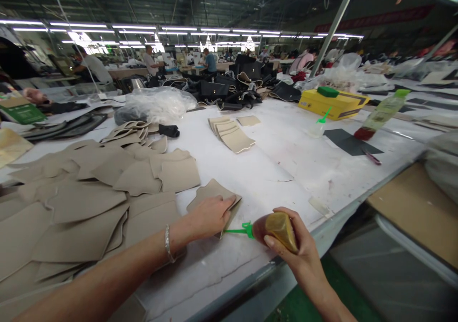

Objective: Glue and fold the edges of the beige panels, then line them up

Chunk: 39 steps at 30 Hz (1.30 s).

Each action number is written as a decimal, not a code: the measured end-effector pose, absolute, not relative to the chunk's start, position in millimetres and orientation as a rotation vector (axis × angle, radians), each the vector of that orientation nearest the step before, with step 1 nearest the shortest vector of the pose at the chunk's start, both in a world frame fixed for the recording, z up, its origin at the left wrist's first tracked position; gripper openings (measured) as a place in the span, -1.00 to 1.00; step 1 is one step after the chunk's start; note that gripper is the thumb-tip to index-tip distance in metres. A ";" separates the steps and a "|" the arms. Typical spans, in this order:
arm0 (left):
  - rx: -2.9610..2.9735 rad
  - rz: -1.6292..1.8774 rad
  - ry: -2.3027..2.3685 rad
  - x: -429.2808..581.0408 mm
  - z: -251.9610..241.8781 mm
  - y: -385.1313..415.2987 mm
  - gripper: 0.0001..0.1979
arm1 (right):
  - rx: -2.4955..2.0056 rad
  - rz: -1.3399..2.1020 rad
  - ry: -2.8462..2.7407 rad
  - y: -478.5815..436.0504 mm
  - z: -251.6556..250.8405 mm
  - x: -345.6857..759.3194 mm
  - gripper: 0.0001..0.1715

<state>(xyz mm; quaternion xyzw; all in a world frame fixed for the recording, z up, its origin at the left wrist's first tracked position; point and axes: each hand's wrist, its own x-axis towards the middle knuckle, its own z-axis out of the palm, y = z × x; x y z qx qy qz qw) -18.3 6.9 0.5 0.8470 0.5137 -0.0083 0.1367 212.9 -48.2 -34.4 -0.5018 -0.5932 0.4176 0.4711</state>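
My right hand (300, 250) is wrapped round a squeeze bottle (277, 229) of amber-brown liquid, tipped on its side. The bottle's thin green nozzle (238, 231) points left, its tip at the near edge of a beige leather-like piece (209, 193). On that piece lies my left hand (211, 214), fingers bent and pressed together at its right edge; the thumb is hidden. Many similar beige pieces (86, 202) are heaped left of my left hand. Beyond both hands, a small fanned stack of beige pieces (232, 136) rests on the white table (272, 169).
A yellow box (331, 103), a small green-nozzled bottle (318, 127), a dark sheet (352, 141) and a clear bottle (384, 114) stand or lie at the right. Black bags (229, 86) and clear plastic (157, 105) are piled at the back. Cardboard (418, 212) is beside the table's right edge.
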 end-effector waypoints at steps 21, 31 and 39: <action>2.353 -0.129 1.493 -20.0 -3.4 10.0 -0.48 | -1.101 1.055 -1.329 -51.2 -38.4 209.8 -0.42; 2.324 -0.161 1.461 -16.5 1.0 13.1 -0.48 | -1.018 1.103 -1.350 -41.1 -39.6 215.3 -0.41; 2.305 -0.164 1.454 -15.4 1.6 15.5 -0.47 | -1.129 0.838 -1.370 -23.6 -41.2 225.5 -0.41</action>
